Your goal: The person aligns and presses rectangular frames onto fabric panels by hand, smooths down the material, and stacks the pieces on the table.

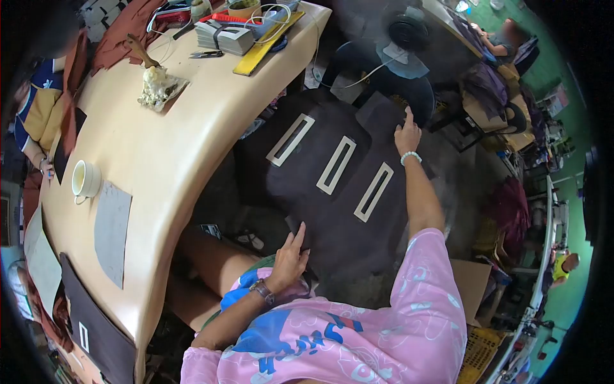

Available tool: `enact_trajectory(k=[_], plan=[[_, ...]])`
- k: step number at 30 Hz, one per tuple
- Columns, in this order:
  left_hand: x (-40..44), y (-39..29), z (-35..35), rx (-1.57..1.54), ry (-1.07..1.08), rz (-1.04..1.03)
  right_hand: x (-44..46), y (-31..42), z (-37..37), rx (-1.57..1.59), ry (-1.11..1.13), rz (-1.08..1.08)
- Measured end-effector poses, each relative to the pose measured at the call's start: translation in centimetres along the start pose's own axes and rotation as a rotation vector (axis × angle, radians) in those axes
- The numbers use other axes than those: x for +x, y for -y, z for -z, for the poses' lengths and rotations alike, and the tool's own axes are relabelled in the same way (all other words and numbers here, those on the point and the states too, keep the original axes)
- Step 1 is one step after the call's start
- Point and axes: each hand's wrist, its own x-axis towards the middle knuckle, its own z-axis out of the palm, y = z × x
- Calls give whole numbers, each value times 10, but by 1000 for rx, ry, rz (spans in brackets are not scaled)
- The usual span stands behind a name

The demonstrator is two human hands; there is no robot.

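Note:
Dark cloth pieces [332,240] lie in front of me beside the table, with three pale narrow rectangular frames on them: a left frame [275,157], a middle frame [328,186] and a right frame [362,214]. At the near left edge of the cloth is my left hand [289,261], its fingers stretched out beside a small raised flap. My right hand [408,137] reaches to the far right edge of the cloth, index finger extended; the other fingers are partly hidden. No separate object shows in either hand.
A curved pale table [160,160] runs along my left, bearing a cup [86,179], a grey pattern piece [112,230] and a yellow ruler [265,48]. A fan [408,32] stands ahead. Another person's hand [47,168] is at the table's far side.

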Motion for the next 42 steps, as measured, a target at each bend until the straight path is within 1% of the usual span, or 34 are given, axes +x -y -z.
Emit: enact_trajectory(k=[2,5,6,8,11,14,15,16,19,20,21,23,25,27,28,29,30,31,32,34,35,36,38,39,41,42], plan=[[2,4,-2,-20,48,37,-5,0,-13,-43,-4,-2],[2,20,-12,118,-24,-75,-15,8,-17,-144,139,-96],[2,21,-11,98,14,-7,-15,7,-20,-156,220,-141],[2,23,-9,57,92,126,-19,7,-25,-219,191,-125],[3,29,-8,-155,143,249,-24,14,-25,-235,150,-161],[2,28,-5,-7,118,281,-26,19,-25,-153,44,-214],[1,30,-5,17,91,264,-27,24,-25,-111,-1,-225],[0,33,-5,41,57,250,-27,34,-18,-83,1,-235],[0,44,-2,48,-31,169,-28,74,5,152,35,-59],[-2,46,1,46,-68,146,-29,87,2,211,-42,85],[-2,41,13,-33,-88,109,-30,104,-3,281,-116,229],[-3,39,27,-148,-216,-45,-37,158,3,409,-96,399],[-13,12,65,-263,-239,-38,-61,236,33,589,9,438],[-26,7,88,-200,-382,-155,-89,302,51,767,61,551],[-38,-6,107,-247,-445,-123,-106,335,63,826,75,595],[-51,-13,127,-184,-568,-134,-122,361,63,882,98,654],[-63,-19,146,-115,-680,-145,-139,389,72,972,177,677],[-75,-18,164,-44,-784,-162,-159,414,83,1052,253,696],[-88,-12,180,40,-933,-177,-176,435,90,1087,277,767],[-125,-8,220,283,-1145,-69,-213,470,103,1134,386,809],[-145,-2,236,278,-1276,30,-228,483,107,1145,424,843],[-166,0,253,328,-1408,108,-242,491,107,1106,438,876],[-208,16,286,528,-1565,242,-266,501,99,1017,450,932],[-229,16,301,658,-1570,343,-269,504,98,931,419,960],[-269,37,323,785,-1577,480,-276,503,96,756,363,1010],[-284,46,331,788,-1555,580,-277,502,92,776,345,1000]])
